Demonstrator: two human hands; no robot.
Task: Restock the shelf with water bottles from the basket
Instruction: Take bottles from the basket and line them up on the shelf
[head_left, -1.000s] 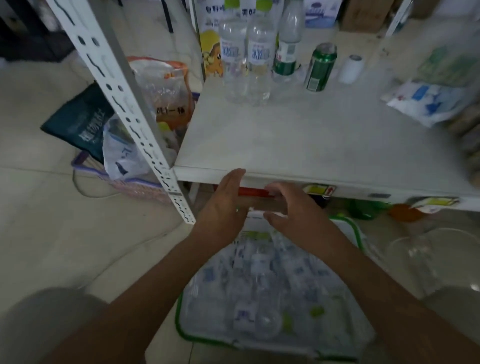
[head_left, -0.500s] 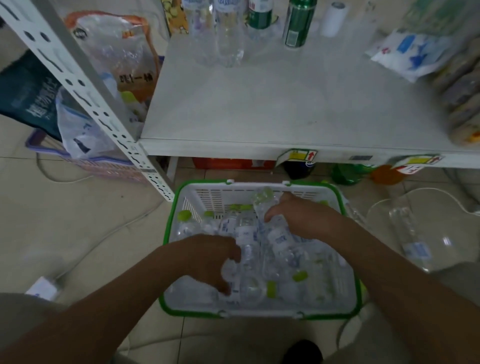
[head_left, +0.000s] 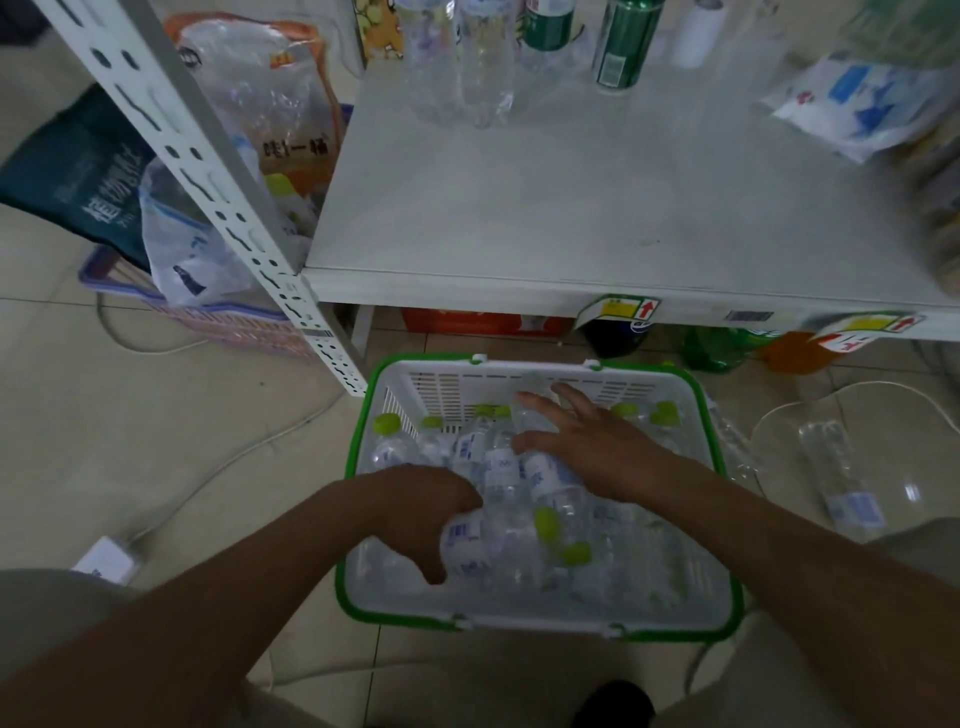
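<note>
A white basket with a green rim (head_left: 540, 626) stands on the floor below the shelf (head_left: 571, 208), filled with several clear water bottles with green caps. My left hand (head_left: 421, 512) is in the basket's left half, fingers curled round a blue-labelled water bottle (head_left: 467, 545). My right hand (head_left: 592, 444) lies over another bottle (head_left: 545, 473) near the basket's far wall, fingers spread and fairly straight. Two water bottles (head_left: 480, 67) stand at the back of the shelf.
A green can (head_left: 623, 41), a green-labelled bottle (head_left: 545, 26) and a white-blue packet (head_left: 857, 104) sit on the shelf. The perforated shelf post (head_left: 208, 171) slants at left, with a pink basket of bags (head_left: 218, 317) behind. A bottle (head_left: 841, 478) lies on the floor right. Cables cross the tiles.
Both hands dropped from the shelf's front edge into the basket. The left hand closed round a bottle; the right hand's fingers spread out over another.
</note>
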